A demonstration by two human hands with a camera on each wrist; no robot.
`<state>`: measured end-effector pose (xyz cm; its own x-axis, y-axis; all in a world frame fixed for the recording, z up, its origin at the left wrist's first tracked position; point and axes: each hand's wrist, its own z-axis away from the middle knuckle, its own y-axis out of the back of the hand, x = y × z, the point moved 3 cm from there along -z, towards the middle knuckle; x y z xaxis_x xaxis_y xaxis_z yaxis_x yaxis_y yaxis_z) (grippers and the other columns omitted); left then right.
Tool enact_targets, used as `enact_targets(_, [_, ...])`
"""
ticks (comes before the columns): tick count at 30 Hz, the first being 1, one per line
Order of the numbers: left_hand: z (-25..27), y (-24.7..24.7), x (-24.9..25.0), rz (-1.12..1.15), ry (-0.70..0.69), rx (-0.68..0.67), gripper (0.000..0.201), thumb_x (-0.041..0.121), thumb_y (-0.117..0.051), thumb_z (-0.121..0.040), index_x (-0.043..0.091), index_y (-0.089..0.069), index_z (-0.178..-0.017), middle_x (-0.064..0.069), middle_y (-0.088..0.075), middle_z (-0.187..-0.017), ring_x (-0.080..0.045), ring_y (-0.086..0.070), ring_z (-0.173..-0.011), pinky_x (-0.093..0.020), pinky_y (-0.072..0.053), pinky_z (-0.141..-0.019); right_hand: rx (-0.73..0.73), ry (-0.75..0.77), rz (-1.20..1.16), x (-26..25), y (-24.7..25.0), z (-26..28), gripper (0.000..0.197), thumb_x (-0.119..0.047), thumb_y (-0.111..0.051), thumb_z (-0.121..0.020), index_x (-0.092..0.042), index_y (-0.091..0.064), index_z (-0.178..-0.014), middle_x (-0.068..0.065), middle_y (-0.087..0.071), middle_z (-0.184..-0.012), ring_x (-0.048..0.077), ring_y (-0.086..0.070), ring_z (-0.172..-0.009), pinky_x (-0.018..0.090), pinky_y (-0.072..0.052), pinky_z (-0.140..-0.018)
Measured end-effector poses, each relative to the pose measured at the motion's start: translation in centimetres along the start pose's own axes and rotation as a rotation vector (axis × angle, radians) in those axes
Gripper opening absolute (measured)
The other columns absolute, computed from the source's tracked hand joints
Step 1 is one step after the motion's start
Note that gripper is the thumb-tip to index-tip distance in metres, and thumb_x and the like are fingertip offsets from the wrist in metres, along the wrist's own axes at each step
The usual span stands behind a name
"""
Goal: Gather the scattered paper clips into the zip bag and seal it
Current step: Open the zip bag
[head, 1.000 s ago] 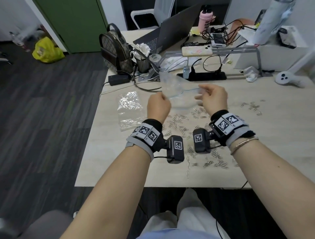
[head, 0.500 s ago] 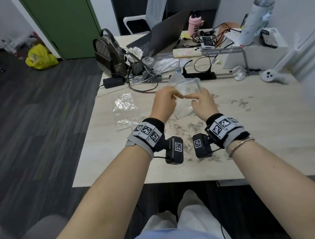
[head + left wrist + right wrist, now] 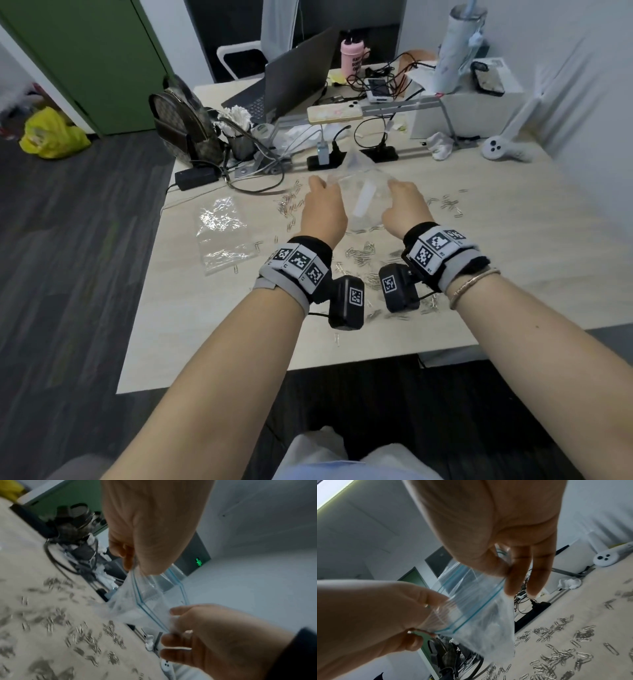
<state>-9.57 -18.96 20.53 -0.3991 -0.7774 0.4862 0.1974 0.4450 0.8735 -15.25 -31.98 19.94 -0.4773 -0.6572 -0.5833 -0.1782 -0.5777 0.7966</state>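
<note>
A crumpled spare bag (image 3: 224, 236) is lying flat on the left of the tabletop (image 3: 191, 308). Next to it, the left hand (image 3: 323, 214) is pinching one lip of the zip bag (image 3: 364, 202), which is hanging in the air between both hands above the tabletop. The bag's blue-lined mouth (image 3: 159, 599) is gaping open, and nothing seems to be inside yet. The right hand (image 3: 406, 209) is pinching the opposite lip between thumb and fingers (image 3: 520, 574). Paper clips (image 3: 363, 255) are lying scattered beneath and around the hands, with a smaller cluster (image 3: 450, 205) farther right. To do this step well, the person is probably best keeping one hand holding the mouth wide and low beside the densest pile, freeing the other to sweep clips in by handfuls.
</note>
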Motion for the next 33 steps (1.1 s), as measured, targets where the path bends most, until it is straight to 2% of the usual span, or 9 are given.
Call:
enact_targets(3, [0.2, -0.9, 1.4, 0.041, -0.041, -0.01, 0.038, -0.013, -0.041, -0.082, -0.002, -0.061, -0.112, -0.019, -0.038, -0.132, -0.036, -0.047, -0.114, -0.042, -0.045, -0.093, -0.034, -0.052, -0.009, 2.0, 1.3, 0.3, 0.046, 0.005, -0.038, -0.083, -0.005, -0.055, -0.124, 0.016, -0.039, -0.143, 0.035, -0.053, -0.116, 0.039, -0.042, -0.1])
enact_targets(6, [0.5, -1.2, 2.4, 0.04, 0.045, 0.05, 0.029, -0.014, -0.04, -0.08, -0.002, -0.055, -0.102, -0.019, -0.037, -0.127, -0.038, -0.052, -0.094, -0.042, -0.046, -0.078, 0.012, -0.038, 0.048, 3.1, 2.3, 0.5, 0.05, 0.006, -0.035, -0.085, -0.004, -0.044, -0.134, 0.016, -0.018, -0.153, 0.035, -0.04, -0.129, 0.036, -0.032, -0.107])
enact_targets(10, [0.9, -1.9, 2.8, 0.045, 0.031, -0.014, 0.038, -0.013, -0.039, -0.082, -0.001, -0.053, -0.115, -0.02, -0.033, -0.134, -0.034, -0.053, -0.089, -0.037, -0.046, -0.077, -0.061, 0.019, 0.009, 3.5, 2.2, 0.8, 0.058, 0.007, -0.032, -0.081, -0.018, -0.055, -0.128, 0.01, -0.037, -0.146, 0.03, -0.046, -0.125, 0.041, -0.04, -0.105])
enact_targets(13, [1.3, -2.0, 2.4, 0.055, -0.008, -0.025, 0.051, -0.013, -0.037, -0.084, 0.007, -0.05, -0.129, -0.017, -0.032, -0.14, -0.034, -0.054, -0.105, -0.035, -0.046, -0.081, -0.027, 0.07, 0.054, 3.4, 2.7, 1.0, 0.067, 0.007, -0.033, -0.081, -0.021, -0.035, -0.142, 0.002, -0.013, -0.157, 0.027, -0.038, -0.133, 0.038, -0.037, -0.104])
enact_targets(17, [1.4, -1.8, 3.1, 0.058, 0.017, -0.018, 0.04, -0.015, -0.034, -0.079, 0.0, -0.047, -0.113, -0.022, -0.032, -0.133, -0.037, -0.054, -0.085, -0.037, -0.041, -0.067, 0.054, 0.048, 0.076, 2.5, 2.6, 1.3, 0.072, 0.004, -0.037, -0.083, -0.024, -0.018, -0.146, 0.0, 0.004, -0.159, 0.033, -0.054, -0.114, 0.04, -0.046, -0.087])
enact_targets(20, [1.2, -1.8, 2.9, 0.077, -0.01, -0.035, 0.039, -0.013, -0.034, -0.08, 0.001, -0.047, -0.114, -0.02, -0.03, -0.138, -0.035, -0.054, -0.085, -0.041, -0.048, -0.073, -0.039, 0.044, 0.03, 2.4, 1.7, 0.9, 0.058, -0.003, -0.037, -0.088, -0.017, -0.029, -0.144, 0.006, -0.005, -0.158, 0.029, -0.036, -0.134, 0.038, -0.033, -0.106])
enact_targets(24, [1.4, -1.5, 2.0, 0.144, -0.1, 0.082, 0.047, -0.008, -0.04, -0.087, 0.011, -0.054, -0.127, -0.014, -0.034, -0.144, -0.034, -0.052, -0.114, -0.04, -0.046, -0.095, -0.027, 0.087, 0.018, 1.9, 1.2, 0.6, 0.047, -0.009, -0.038, -0.091, -0.003, -0.038, -0.138, 0.011, -0.014, -0.156, 0.027, -0.029, -0.138, 0.035, -0.027, -0.109])
enact_targets(28, [1.3, -0.5, 0.3, 0.14, -0.037, 0.224, 0.043, -0.01, -0.037, -0.085, 0.001, -0.052, -0.124, -0.018, -0.035, -0.145, -0.034, -0.052, -0.117, -0.04, -0.045, -0.09, -0.041, 0.055, 0.018, 1.7, 0.8, -0.1, 0.053, 0.0, -0.039, -0.084, -0.004, -0.041, -0.137, 0.012, -0.019, -0.154, 0.031, -0.034, -0.135, 0.038, -0.031, -0.111])
enact_targets(33, [1.2, -0.2, -2.2, 0.082, 0.095, 0.186, 0.039, -0.014, -0.034, -0.084, -0.005, -0.044, -0.12, -0.02, -0.024, -0.15, -0.04, -0.052, -0.111, -0.039, -0.043, -0.082, -0.115, 0.096, 0.069, -0.1, -1.0, -0.6, 0.049, 0.002, -0.038, -0.082, -0.014, -0.058, -0.124, 0.008, -0.029, -0.15, 0.03, -0.039, -0.131, 0.038, -0.032, -0.11])
